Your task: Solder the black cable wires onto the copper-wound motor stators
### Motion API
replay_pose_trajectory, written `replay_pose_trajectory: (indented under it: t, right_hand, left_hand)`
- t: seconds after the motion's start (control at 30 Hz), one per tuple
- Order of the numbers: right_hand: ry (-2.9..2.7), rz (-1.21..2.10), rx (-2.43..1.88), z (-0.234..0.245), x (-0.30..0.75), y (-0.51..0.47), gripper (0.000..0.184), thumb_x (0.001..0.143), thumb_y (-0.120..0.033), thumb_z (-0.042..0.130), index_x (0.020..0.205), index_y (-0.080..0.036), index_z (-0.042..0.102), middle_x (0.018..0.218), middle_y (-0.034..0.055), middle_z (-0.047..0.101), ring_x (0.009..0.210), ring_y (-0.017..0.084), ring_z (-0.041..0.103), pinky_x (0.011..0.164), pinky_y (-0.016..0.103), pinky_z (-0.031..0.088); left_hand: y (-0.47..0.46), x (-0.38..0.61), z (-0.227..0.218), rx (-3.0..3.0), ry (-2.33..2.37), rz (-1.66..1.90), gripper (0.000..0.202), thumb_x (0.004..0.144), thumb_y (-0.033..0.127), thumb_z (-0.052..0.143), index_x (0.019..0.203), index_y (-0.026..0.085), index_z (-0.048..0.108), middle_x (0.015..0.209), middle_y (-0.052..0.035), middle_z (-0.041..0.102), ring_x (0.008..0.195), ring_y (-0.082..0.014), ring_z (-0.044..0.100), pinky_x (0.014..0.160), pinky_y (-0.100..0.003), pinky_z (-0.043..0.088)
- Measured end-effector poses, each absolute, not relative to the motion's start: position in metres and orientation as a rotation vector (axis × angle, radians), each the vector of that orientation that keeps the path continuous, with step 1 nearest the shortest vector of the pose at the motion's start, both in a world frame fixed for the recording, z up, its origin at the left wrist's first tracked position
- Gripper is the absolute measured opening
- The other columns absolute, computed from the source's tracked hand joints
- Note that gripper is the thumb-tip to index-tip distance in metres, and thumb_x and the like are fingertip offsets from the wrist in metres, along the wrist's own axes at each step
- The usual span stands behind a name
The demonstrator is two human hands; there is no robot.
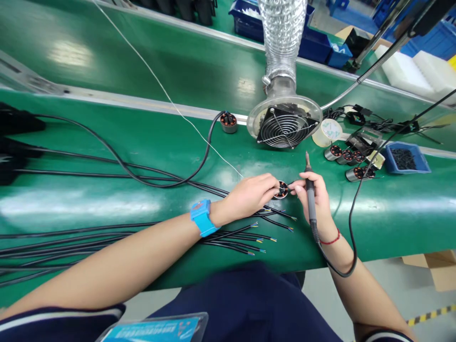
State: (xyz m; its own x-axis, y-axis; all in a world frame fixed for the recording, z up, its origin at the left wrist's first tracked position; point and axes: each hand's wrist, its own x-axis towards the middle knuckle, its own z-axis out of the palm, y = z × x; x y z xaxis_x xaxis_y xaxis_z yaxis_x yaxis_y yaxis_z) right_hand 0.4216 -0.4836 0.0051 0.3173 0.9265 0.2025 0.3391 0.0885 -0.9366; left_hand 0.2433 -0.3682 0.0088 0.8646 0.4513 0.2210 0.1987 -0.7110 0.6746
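Note:
My left hand, with a blue band at its wrist, has its fingers closed at the left side of a small round motor part with copper windings. A thin pale wire comes down from the upper left to this hand; where it ends is hidden. In my right hand is a soldering iron, its tip pointing up and away from the part. The thumb and a finger of that hand reach the part's right side, at a small dark piece I cannot make out.
Black cables with stripped ends lie around my left forearm. A cabled motor part stands behind. A fan on a foil duct hangs ahead. More motor parts and a blue bin sit right. The iron's cord loops by my right wrist.

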Motion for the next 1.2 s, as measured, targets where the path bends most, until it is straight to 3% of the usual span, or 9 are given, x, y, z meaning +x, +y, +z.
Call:
replay_pose_trajectory:
  t: [0.17, 0.33, 0.63, 0.8, 1.0, 1.2]
  right_hand:
    - [-1.209, 0.742, -1.456, 0.001, 0.421, -0.48, 0.035, 0.094, -0.039, 0.064, 0.121, -0.024, 0.048, 0.09, 0.0006, 0.071, 0.074, 0.013, 0.066, 0.073, 0.03, 0.057]
    - [-1.428, 0.558, -1.578, -0.002, 0.416, -0.482, 0.031, 0.093, -0.03, 0.063, 0.121, -0.027, 0.048, 0.084, -0.003, 0.063, 0.073, 0.014, 0.063, 0.071, 0.029, 0.054]
    - [-1.272, 0.258, -1.646, 0.006, 0.423, -0.483, 0.035, 0.093, -0.024, 0.063, 0.125, -0.027, 0.048, 0.098, 0.001, 0.068, 0.085, 0.015, 0.067, 0.079, 0.032, 0.055]
    - [-1.18, 0.481, -1.562, 0.007, 0.423, -0.47, 0.025, 0.095, -0.025, 0.058, 0.12, -0.026, 0.052, 0.088, -0.0019, 0.068, 0.079, 0.014, 0.067, 0.077, 0.031, 0.055]
    - [-1.129, 0.792, -1.429, 0.006, 0.419, -0.464, 0.039, 0.087, -0.028, 0.07, 0.121, -0.026, 0.051, 0.083, -0.0036, 0.067, 0.072, 0.013, 0.063, 0.07, 0.028, 0.053]
    - [-1.161, 0.73, -1.496, 0.004, 0.417, -0.46, 0.038, 0.084, -0.024, 0.069, 0.118, -0.027, 0.052, 0.078, -0.0057, 0.059, 0.067, 0.012, 0.057, 0.066, 0.028, 0.051]
  left_hand:
    - [-0.365, 0.237, 0.007, 2.41, 0.553, 0.48, 0.018, 0.099, 0.024, 0.042, 0.093, 0.019, 0.058, 0.088, -0.0049, 0.068, 0.078, -0.0169, 0.062, 0.071, -0.029, 0.046]
    - [-0.362, 0.234, 0.006, 2.333, 0.58, 0.459, 0.017, 0.097, 0.023, 0.041, 0.091, 0.019, 0.057, 0.085, -0.0041, 0.067, 0.074, -0.0169, 0.06, 0.068, -0.029, 0.044]
    - [-0.361, 0.235, 0.016, 2.161, 0.609, 0.51, 0.026, 0.098, 0.03, 0.039, 0.077, 0.02, 0.051, 0.075, -0.0019, 0.059, 0.068, -0.0154, 0.051, 0.067, -0.03, 0.039]
    - [-0.353, 0.231, 0.024, 2.074, 0.601, 0.361, 0.026, 0.094, 0.029, 0.041, 0.072, 0.019, 0.051, 0.067, 0.0009, 0.054, 0.064, -0.0137, 0.047, 0.064, -0.028, 0.035]
    - [-0.339, 0.225, 0.033, 2.074, 0.516, 0.083, 0.028, 0.096, 0.034, 0.04, 0.08, 0.018, 0.058, 0.077, 0.0001, 0.06, 0.07, -0.014, 0.051, 0.069, -0.027, 0.036]
    - [-0.333, 0.223, 0.039, 2.111, 0.502, -0.081, 0.026, 0.097, 0.031, 0.038, 0.086, 0.018, 0.059, 0.083, -0.0009, 0.062, 0.073, -0.0141, 0.052, 0.071, -0.026, 0.037]
